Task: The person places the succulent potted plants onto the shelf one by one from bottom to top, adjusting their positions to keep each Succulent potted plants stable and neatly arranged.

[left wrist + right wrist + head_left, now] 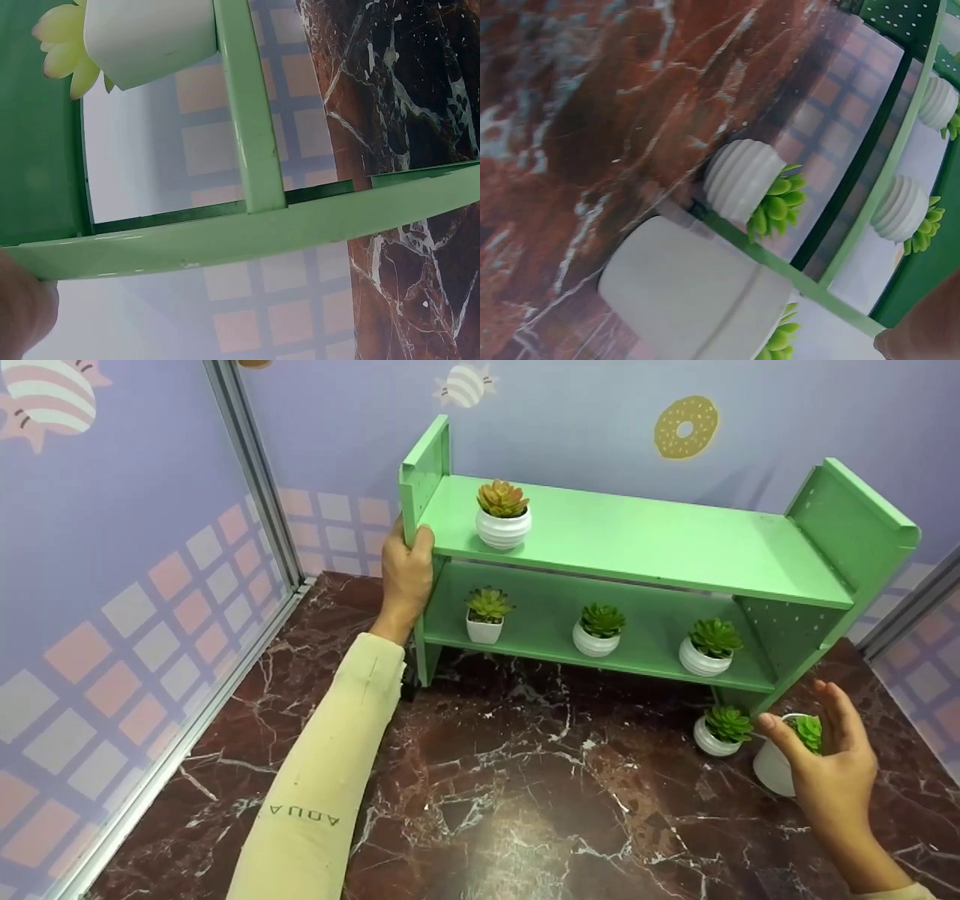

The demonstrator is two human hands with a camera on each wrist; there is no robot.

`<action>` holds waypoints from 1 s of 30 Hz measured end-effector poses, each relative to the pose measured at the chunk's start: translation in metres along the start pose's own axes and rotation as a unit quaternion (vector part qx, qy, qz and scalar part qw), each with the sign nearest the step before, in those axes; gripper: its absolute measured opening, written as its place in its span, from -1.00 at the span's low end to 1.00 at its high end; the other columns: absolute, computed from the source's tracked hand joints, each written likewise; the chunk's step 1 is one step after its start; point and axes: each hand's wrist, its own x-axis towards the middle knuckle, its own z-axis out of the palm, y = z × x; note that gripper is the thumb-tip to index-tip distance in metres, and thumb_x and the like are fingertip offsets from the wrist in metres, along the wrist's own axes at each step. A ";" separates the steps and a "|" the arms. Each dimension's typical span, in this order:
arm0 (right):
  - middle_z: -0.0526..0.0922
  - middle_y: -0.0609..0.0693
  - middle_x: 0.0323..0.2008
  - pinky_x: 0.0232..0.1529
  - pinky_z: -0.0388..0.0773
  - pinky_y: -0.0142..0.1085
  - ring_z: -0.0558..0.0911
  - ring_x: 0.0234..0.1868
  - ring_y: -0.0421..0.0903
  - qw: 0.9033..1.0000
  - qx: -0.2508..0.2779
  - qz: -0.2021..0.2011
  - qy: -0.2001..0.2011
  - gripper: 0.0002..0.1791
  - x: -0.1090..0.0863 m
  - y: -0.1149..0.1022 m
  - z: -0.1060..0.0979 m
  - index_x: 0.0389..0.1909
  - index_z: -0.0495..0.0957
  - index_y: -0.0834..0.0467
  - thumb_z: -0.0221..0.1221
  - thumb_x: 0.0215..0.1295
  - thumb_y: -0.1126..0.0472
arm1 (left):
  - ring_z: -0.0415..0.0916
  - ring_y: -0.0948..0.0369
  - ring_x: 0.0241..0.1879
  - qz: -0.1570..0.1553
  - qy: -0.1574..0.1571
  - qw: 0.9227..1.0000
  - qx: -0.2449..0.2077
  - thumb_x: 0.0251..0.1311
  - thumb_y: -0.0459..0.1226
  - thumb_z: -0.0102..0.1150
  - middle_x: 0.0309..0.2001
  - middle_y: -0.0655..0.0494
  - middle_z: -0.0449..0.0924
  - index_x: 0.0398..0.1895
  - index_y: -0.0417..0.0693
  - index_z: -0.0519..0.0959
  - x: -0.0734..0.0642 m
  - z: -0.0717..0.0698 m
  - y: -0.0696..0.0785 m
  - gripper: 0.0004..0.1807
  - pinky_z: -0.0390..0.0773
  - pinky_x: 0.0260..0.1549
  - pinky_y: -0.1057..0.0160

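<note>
My left hand grips the left end of a green two-tier shelf, thumb at the front edge by the upper board. My right hand is at the lower right with thumb and fingers spread. It is nearest a large white pot holding a green succulent, standing on the table; whether they touch is unclear. Beside that pot, a small ribbed white pot with a green succulent stands at the shelf's right foot. An orange-tipped succulent in a white pot sits on the upper board, towards its left.
On the lower board stand a square-potted succulent, a middle succulent and a right-hand succulent. Dark red marble-patterned table lies beneath. Patterned wall panels with metal edging enclose the left, back and right.
</note>
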 end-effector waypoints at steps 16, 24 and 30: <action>0.10 -0.06 0.49 0.35 -0.16 -0.45 0.03 0.43 -0.28 0.990 -0.128 0.060 0.027 0.03 -0.001 0.026 -0.037 0.53 0.05 -0.01 0.43 0.11 0.28 | 0.33 0.14 -0.38 -0.009 0.000 1.000 0.003 0.29 -0.29 -0.03 -0.36 -0.05 0.48 0.12 -0.33 0.53 -0.001 0.000 0.000 -0.60 0.33 -0.32 0.22; 0.06 -0.05 0.49 0.38 -0.26 -0.31 -0.02 0.45 -0.24 0.984 -0.159 0.065 0.041 0.08 -0.002 0.039 -0.050 0.55 0.00 -0.01 0.45 0.09 0.23 | 0.38 0.17 -0.33 -0.012 -0.004 1.000 0.007 0.28 -0.26 -0.05 -0.30 -0.06 0.54 0.07 -0.30 0.54 -0.001 0.000 0.000 -0.61 0.39 -0.24 0.21; -0.01 -0.04 0.51 0.38 -0.26 -0.35 -0.06 0.45 -0.27 0.982 -0.164 0.082 0.037 0.11 -0.001 0.047 -0.053 0.56 -0.06 0.01 0.44 0.11 0.21 | 0.41 0.18 -0.29 -0.013 -0.004 1.000 0.004 0.28 -0.25 -0.06 -0.25 -0.06 0.57 0.04 -0.29 0.55 0.000 -0.001 0.000 -0.62 0.41 -0.19 0.21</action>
